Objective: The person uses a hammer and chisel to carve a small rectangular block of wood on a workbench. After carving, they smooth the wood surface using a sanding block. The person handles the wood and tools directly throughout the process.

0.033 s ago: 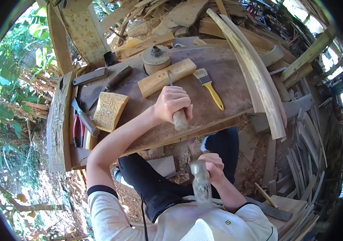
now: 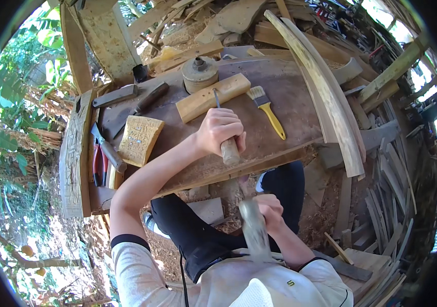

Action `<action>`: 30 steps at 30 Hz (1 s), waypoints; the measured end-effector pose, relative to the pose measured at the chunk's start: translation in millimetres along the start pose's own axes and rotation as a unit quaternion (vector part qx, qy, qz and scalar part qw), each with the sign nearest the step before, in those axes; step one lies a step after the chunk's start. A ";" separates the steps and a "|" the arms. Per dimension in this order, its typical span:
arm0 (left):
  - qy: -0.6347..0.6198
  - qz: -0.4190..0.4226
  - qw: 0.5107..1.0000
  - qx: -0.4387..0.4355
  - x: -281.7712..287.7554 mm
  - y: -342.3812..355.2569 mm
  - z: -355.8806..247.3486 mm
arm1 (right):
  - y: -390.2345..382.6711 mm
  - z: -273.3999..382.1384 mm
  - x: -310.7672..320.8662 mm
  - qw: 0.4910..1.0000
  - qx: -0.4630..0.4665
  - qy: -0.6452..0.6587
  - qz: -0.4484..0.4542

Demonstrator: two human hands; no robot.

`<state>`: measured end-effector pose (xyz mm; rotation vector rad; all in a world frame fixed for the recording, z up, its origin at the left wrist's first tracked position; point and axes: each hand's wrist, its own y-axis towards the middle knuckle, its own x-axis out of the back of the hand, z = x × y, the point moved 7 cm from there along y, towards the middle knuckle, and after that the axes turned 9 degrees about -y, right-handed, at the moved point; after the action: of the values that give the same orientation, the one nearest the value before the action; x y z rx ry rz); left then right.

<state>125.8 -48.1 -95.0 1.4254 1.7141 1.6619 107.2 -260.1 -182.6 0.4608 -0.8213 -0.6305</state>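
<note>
— While the left hand wraps its fingers tight round a chisel, where does the tool point?

— Its wooden handle sticks out below the fist, and the thin steel shaft runs up from the knuckles to a pale wooden block lying on the workbench. The tip meets the block near its middle.

— And the other hand?

— The right hand is low, over the person's dark trousers, closed on the handle of a mallet. The mallet is blurred, so its shape is hard to make out. It is well apart from the chisel.

— What lies around the block?

— Just behind it sits a round wooden disc with a small knob. To its right lies a brush with a yellow handle. To the left of the block is a dark-handled tool, and nearer the person a carved yellowish piece of wood.

— Further out?

— Red-handled pliers lie at the bench's left edge, beside a carved plank set on edge. A long curved pale board lies along the bench's right side, with scrap timber piled beyond it.
</note>
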 end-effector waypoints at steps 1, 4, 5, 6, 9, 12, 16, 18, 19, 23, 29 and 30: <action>0.005 0.000 1.000 0.001 0.7 -0.4 0.0 | 5.3 5.6 -0.1 1.000 0.009 0.018 0.003; 0.013 -0.001 1.000 0.003 2.1 0.2 1.0 | 12.4 16.0 -0.7 0.998 0.050 0.025 0.011; 0.011 -0.001 1.000 0.005 0.8 0.6 0.1 | 7.3 20.9 1.1 0.993 0.113 0.042 -0.012; 0.009 -0.002 1.000 0.006 0.0 1.4 0.5 | 1.1 21.7 1.5 0.991 0.127 0.040 -0.017; 0.022 0.009 1.000 0.000 3.2 -0.4 1.2 | 11.4 1.6 -6.4 0.995 -0.092 -0.002 0.038; 0.009 -0.009 1.000 0.006 2.0 -0.4 2.5 | 11.7 17.7 6.5 0.997 0.070 0.004 -0.030; 0.005 0.008 1.000 -0.001 -0.4 -1.0 2.0 | 8.2 9.3 0.9 0.999 0.020 -0.033 0.004; 0.008 0.011 1.000 0.003 0.8 -1.0 2.4 | 8.6 11.2 3.2 0.999 0.026 -0.034 -0.022; 0.007 0.012 1.000 0.002 0.1 -0.6 2.4 | 6.7 11.1 3.7 0.998 0.054 -0.027 -0.028; 0.012 0.016 1.000 0.001 0.2 -0.7 3.7 | 2.3 0.9 -4.8 0.999 -0.040 -0.001 0.008; -0.008 0.025 0.999 -0.018 -2.1 -1.2 1.8 | -0.1 18.4 7.0 1.000 0.025 0.002 -0.002; -0.014 0.029 0.999 -0.026 -2.6 -1.7 0.6 | -0.7 18.5 7.5 1.000 0.001 -0.009 0.004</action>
<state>126.7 -49.5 -97.6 1.4788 1.6169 1.6963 96.3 -268.1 -167.9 0.4548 -0.8410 -0.6277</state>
